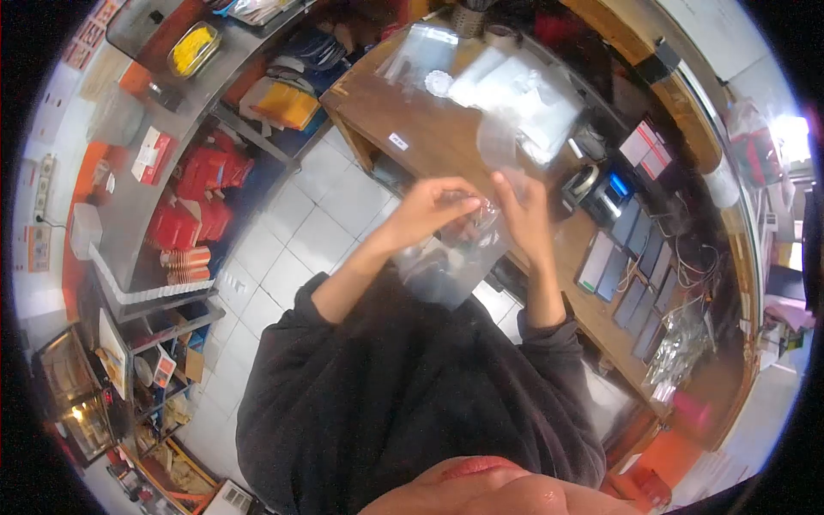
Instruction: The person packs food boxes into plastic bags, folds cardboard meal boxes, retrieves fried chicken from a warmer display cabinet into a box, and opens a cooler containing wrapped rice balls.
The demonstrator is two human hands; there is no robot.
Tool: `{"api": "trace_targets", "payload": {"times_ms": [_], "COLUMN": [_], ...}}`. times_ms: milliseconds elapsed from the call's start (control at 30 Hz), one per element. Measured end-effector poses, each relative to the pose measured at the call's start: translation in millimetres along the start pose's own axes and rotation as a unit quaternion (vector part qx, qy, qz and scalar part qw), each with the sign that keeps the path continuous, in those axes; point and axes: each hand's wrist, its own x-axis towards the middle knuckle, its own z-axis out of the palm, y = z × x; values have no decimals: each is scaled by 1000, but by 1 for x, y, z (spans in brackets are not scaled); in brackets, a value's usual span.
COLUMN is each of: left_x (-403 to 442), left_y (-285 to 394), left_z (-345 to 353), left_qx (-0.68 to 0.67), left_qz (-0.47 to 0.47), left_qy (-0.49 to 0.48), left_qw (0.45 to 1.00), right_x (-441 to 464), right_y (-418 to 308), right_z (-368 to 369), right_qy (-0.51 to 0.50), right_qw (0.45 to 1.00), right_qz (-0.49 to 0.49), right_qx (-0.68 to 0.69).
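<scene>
Pinching a clear bag (446, 273), left hand (431, 209) and right hand (529, 221) hold it up beside the tabletop (429, 124). Whether its mouth is opened yet cannot be told.

Bag (446, 276) is clear plastic, glossy; sleeve (549, 319) matt cloth. Counter (371, 96) smooth wood; floor tiles (287, 225) smooth.

Single head-worn view, wide-angled, its circular field cut off by dark corners. The camera looks forward and steeply down, near the left hand (429, 211) and right hand (529, 223), which lie about mid-field; the wearer's dark top (412, 386) fills the foreground below them, a wooden table (438, 137) the area beyond.
</scene>
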Motion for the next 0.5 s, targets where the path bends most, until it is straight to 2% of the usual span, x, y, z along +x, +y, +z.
{"api": "trace_targets", "payload": {"times_ms": [67, 133, 200, 233, 300, 333, 400, 433, 467, 500], "left_x": [1, -3, -3, -3, -3, -3, -4, -4, -5, -5], "left_y": [5, 13, 11, 9, 1, -4, -15, -17, -19, -21], "left_z": [-9, -9, -10, -12, -16, -18, -18, -17, -16, -14], "left_qx": [49, 9, -20, -20, 20, 20, -27, -29, -24, -18], "left_qz": [-8, -45, -53, -52, 2, 2, 27, 26, 39, 53], "left_qy": [-70, -92, -107, -104, -67, -63, -18, -14, 4, 21], "left_qw": [996, 995, 993, 993, 998, 998, 999, 999, 999, 998], "right_x": [3, 3, 4, 4, -2, -8, -27, -35, -41, -47], "right_y": [3, 6, 4, -2, -17, -17, -15, -18, -16, -12], "right_z": [-7, -6, 3, 7, 14, 18, 23, 24, 27, 33], "right_qy": [-27, -58, 25, 23, 194, 191, 165, 99, 95, 55], "right_qw": [999, 998, 995, 996, 931, 932, 968, 978, 979, 994], "right_qz": [18, 36, -18, -19, -187, -189, -136, -119, -117, -48], "right_qx": [3, 10, -91, -90, -245, -243, -133, -139, -139, -87]}}
